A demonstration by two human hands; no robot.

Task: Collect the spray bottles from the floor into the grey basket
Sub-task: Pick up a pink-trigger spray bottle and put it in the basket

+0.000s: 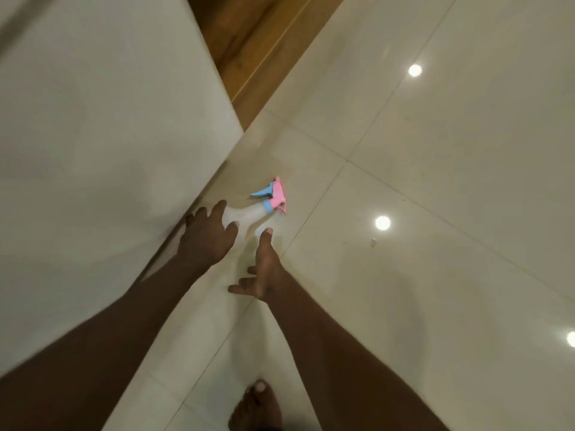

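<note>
Left hand (pixel 207 234) spread open over the fallen spray bottle (pixel 249 213), right hand (pixel 264 269) also empty; a glancing touch could roll it away.

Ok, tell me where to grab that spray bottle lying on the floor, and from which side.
Grip the clear body of the spray bottle, coming down from above. It lies on its side on the tiled floor, so the rounded barrel faces up, and the left hand is already over it.

left hand (pixel 207 236) reaching, right hand (pixel 264 272) spread
</note>
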